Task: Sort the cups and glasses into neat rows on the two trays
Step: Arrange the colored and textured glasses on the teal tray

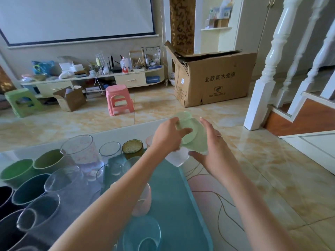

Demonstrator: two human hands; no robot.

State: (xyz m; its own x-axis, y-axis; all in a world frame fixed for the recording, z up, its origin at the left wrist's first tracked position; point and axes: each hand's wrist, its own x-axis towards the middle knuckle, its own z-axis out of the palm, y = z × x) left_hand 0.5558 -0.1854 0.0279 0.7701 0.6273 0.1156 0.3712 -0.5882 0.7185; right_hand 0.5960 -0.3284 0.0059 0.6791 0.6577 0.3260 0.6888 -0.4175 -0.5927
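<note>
Near edge: blue glass (143,236) already on teal tray (181,192). Left hand (168,136) grasps green glass (192,134) above tray's far end; right hand (210,147) open beside it. Sorting partway, tray mostly unfilled.

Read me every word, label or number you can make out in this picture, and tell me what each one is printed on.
"北欧实木套房": large dark characters on the side of the cardboard box on the floor.
"NO TRAMPLE": under a small pictogram on the same box, blurred, so a likely reading only.
White sticker on the box's left face: too small to read.
Packages on the TV stand: too blurred to read.
The cups, glasses and teal tray show no text.
</note>
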